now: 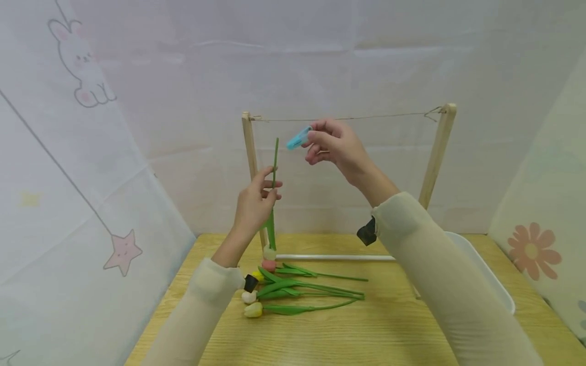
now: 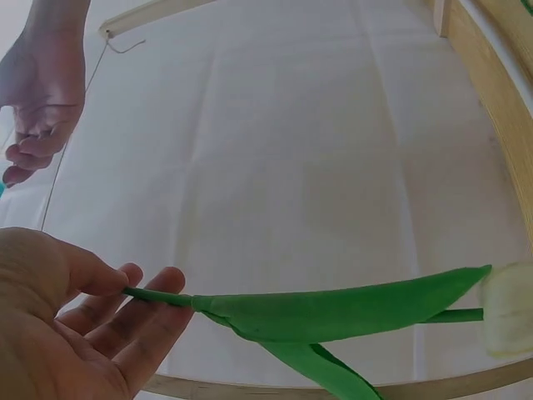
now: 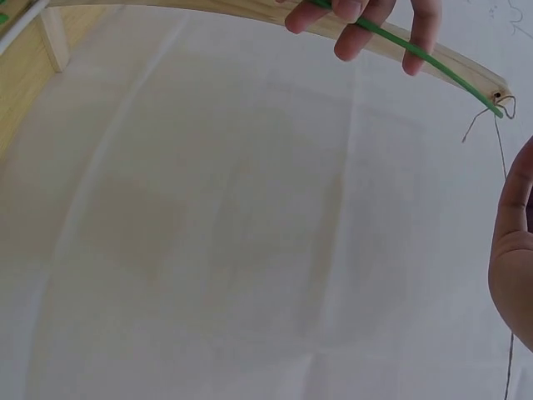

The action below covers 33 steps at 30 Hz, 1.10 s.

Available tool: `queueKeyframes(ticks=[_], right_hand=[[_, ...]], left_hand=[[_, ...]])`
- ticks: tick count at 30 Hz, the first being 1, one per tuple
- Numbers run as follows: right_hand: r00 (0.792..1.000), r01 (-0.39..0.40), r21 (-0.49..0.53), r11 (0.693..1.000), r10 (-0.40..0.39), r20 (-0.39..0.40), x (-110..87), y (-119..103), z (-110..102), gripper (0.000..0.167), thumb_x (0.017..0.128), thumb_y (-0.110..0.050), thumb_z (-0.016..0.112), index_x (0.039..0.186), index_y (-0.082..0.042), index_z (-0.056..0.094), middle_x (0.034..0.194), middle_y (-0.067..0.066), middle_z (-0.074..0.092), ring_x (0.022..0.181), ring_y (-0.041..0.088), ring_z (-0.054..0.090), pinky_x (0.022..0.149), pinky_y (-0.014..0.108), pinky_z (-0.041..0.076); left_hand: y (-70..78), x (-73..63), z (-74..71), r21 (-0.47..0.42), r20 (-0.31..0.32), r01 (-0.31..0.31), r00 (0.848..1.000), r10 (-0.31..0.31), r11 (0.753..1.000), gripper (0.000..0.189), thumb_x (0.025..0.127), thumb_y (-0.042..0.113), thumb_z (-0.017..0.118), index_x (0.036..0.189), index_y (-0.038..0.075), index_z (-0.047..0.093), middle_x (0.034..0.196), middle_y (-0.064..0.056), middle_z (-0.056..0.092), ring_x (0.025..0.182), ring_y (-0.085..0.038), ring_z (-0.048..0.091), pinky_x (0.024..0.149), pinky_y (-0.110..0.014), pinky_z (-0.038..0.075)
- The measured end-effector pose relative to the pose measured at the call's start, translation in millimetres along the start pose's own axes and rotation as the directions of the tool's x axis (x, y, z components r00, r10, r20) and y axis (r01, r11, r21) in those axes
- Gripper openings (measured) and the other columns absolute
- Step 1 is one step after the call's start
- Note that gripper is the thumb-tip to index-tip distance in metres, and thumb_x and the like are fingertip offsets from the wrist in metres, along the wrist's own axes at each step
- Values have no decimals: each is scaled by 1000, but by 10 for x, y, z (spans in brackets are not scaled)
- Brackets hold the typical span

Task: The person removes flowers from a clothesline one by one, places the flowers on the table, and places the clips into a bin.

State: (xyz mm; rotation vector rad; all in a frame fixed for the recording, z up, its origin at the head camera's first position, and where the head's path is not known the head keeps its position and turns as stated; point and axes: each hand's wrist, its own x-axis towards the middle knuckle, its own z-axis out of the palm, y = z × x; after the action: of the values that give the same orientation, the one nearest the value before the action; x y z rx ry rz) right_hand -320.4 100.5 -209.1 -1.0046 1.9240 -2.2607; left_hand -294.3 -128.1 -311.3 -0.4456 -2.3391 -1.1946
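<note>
My left hand (image 1: pixel 256 201) pinches the green stem of an artificial tulip (image 2: pixel 333 312), which hangs head down with its pale bloom (image 1: pixel 269 252) close over the table. The stem's bare end points up, just below the string (image 1: pixel 380 117) stretched between two wooden posts. Higher and to the right, my right hand (image 1: pixel 336 147) pinches a light blue clothespin (image 1: pixel 299 138) between thumb and fingers, near the string and beside the stem's tip. In the right wrist view, the right hand (image 3: pixel 515 250) shows only at the edge, and the clothespin is out of sight.
Several tulips (image 1: pixel 297 294) with white, yellow and pink blooms lie on the wooden table (image 1: pixel 320 338), stems to the right. Wooden posts (image 1: pixel 437 157) hold the string, with a white bar (image 1: pixel 334 257) low between them. A white tray (image 1: pixel 485 272) stands at right, partly behind my sleeve.
</note>
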Motion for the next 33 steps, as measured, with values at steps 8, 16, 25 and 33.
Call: queueKeyframes(ticks=[8,16,25,33], right_hand=[[999,-4,8,1000,4,42,-78,22,-64,18,97,-12,61,112,-1,56,87,10,67,71,22,67,73,36,61],[999,-18,22,1000,18,31,-230,94,-152,15,97,-9,59,110,-2,54,86,6,68,72,20,67,74,35,60],[1000,-1,58,998,0,17,-362,165,-290,12,99,-6,57,110,-4,57,90,6,68,72,19,67,73,33,61],[1000,-11,81,997,11,-7,-511,232,-410,14,100,-5,56,113,-4,56,89,5,69,72,18,68,71,32,60]], left_hand=[[-14,-49,-16,89,23,-38,999,36,995,51,98,-1,60,146,15,51,112,-9,76,82,-23,75,70,-41,62],[-26,-106,-4,165,45,-64,997,58,984,52,97,-1,61,146,14,53,116,-8,75,85,-24,76,64,-39,61],[-30,-156,25,270,87,-121,991,101,955,56,95,0,63,147,17,53,119,-5,74,88,-22,76,60,-34,59],[-29,-200,88,355,108,-244,970,220,903,55,92,-5,62,143,14,57,114,-7,76,44,-8,32,43,-23,28]])
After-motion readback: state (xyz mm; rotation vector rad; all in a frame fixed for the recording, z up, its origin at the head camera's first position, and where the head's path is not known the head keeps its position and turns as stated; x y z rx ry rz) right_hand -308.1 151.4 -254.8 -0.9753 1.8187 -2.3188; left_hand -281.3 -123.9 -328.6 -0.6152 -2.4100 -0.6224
